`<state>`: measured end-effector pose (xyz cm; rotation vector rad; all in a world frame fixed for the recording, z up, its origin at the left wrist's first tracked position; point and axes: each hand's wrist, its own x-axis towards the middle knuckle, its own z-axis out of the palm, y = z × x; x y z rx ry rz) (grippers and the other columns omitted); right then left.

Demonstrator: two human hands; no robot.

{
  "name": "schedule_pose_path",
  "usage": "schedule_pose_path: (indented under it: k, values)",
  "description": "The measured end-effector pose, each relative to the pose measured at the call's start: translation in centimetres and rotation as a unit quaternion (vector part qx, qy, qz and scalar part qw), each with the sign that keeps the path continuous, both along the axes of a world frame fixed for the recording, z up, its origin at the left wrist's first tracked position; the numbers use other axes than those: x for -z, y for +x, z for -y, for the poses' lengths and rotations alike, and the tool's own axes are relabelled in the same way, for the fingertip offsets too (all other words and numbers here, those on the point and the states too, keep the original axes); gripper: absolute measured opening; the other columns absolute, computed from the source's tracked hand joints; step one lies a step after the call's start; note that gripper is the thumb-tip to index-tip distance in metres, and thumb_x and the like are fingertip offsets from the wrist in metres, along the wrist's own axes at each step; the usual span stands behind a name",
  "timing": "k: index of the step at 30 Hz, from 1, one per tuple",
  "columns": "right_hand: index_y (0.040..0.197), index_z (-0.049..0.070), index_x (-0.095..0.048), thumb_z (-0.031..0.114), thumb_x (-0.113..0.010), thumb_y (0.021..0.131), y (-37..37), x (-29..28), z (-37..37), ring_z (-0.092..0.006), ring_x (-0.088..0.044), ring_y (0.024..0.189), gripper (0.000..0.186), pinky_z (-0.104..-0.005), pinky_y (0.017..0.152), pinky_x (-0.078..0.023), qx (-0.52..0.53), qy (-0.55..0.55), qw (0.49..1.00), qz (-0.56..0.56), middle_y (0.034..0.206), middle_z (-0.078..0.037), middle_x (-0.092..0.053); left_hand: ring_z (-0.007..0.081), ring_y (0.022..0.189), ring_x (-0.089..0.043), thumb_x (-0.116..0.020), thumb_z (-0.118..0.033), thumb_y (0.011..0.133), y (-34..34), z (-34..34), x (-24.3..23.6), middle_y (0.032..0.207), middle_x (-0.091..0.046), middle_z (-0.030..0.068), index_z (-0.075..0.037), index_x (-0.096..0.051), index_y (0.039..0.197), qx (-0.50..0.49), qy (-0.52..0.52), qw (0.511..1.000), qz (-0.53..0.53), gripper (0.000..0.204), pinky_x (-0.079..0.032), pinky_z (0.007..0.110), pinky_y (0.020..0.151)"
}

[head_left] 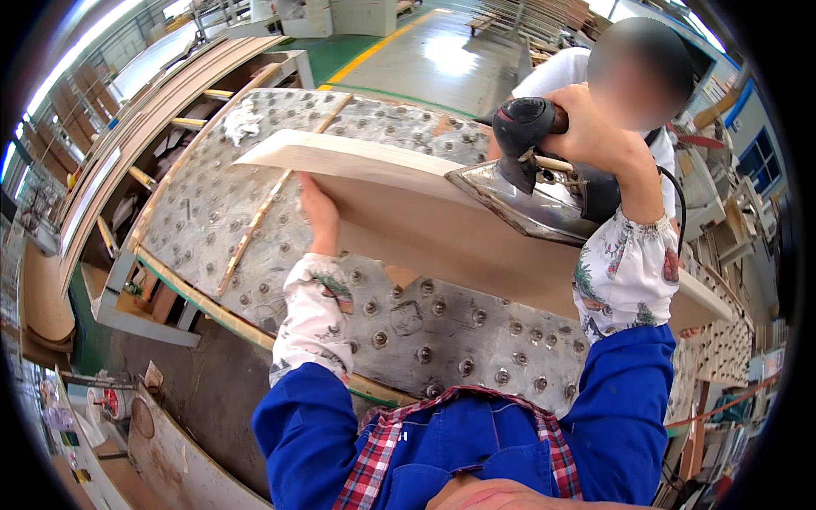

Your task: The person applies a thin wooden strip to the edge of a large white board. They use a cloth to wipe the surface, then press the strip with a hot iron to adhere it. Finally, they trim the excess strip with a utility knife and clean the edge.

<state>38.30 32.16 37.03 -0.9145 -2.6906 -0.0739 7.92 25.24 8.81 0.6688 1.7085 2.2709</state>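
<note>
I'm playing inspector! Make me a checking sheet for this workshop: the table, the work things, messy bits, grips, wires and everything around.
Surface: grey worktable, dotted with round metal knobs
Job's things: wooden board with a pale strip along its upper edge; electric iron over the strip
Clutter: crumpled white scrap and thin wooden strip on the worktable
Grips: left grip touches the board near its left end; right grip is closed on the iron's handle
Cables: black cable beside the patterned right sleeve; its ends can't be made out
Surroundings: another person beyond the iron; long boards at left; yellow floor line
</note>
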Motion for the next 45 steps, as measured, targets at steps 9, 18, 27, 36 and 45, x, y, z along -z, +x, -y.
schedule_pose_path:
  k: [9, 18, 27, 36, 45]
  values:
    - [0.07, 0.0, -0.065, 0.021, -0.063, 0.061, -10.2, -0.6, 1.1, -0.0342, -0.061, 0.07, 0.023, -0.0392, 0.065, -0.049, -0.013, 0.033, 0.999, 0.026, 0.071, -0.018, -0.063, 0.026, 0.069, -0.055, -0.027, -0.045, 0.098, 0.6, 0.3, -0.8, 0.072, -0.061, 0.0197, 0.009, -0.06, 0.087, -0.016, 0.025, 0.998, -0.05, 0.064, -0.041, 0.038, 0.067]
    - [0.071, -0.003, -0.063, 0.02, -0.064, 0.061, -18.6, 0.2, 1.2, -0.0349, -0.061, 0.068, 0.026, -0.0374, 0.065, -0.049, -0.043, 0.077, 0.996, -0.011, 0.067, -0.02, -0.061, 0.0296, 0.054, -0.046, -0.028, -0.042, 0.098, 0.4, 0.1, -0.4, 0.058, -0.05, 0.0218, 0.007, -0.051, 0.068, -0.026, -0.023, 0.997, -0.073, 0.062, -0.035, 0.041, 0.055]
    - [0.08, 0.002, -0.069, 0.02, -0.059, 0.067, -23.6, -0.4, 1.7, -0.0187, -0.059, 0.046, 0.024, -0.0304, 0.048, -0.05, -0.003, -0.004, 0.999, 0.04, 0.054, -0.011, -0.059, 0.0344, 0.054, -0.045, -0.03, -0.039, 0.098, 0.5, -0.1, 0.1, 0.059, -0.051, 0.0217, 0.005, -0.053, 0.07, -0.043, -0.014, 0.996, -0.073, 0.056, -0.035, 0.042, 0.054]
    - [0.08, 0.009, -0.071, 0.026, -0.055, 0.07, -20.1, -0.5, 2.1, -0.0195, -0.062, 0.052, 0.025, -0.0314, 0.057, -0.051, 0.025, 0.002, 0.997, 0.069, 0.057, -0.009, -0.061, 0.042, 0.061, -0.05, -0.03, -0.042, 0.097, 0.2, -0.2, 0.2, 0.068, -0.055, 0.0278, 0.006, -0.057, 0.076, -0.084, -0.041, 0.991, -0.092, 0.059, -0.037, 0.047, 0.06]
    - [0.078, 0.001, -0.067, 0.018, -0.059, 0.061, -7.5, 0.4, 0.9, -0.034, -0.063, 0.071, 0.025, -0.0384, 0.068, -0.051, 0.086, 0.012, 0.996, 0.028, 0.073, -0.021, -0.063, 0.029, 0.055, -0.043, -0.029, -0.048, 0.096, -0.5, -1.5, 2.3, 0.06, -0.053, 0.0196, 0.004, -0.056, 0.071, -0.147, -0.027, 0.977, -0.15, 0.063, -0.032, 0.044, 0.053]
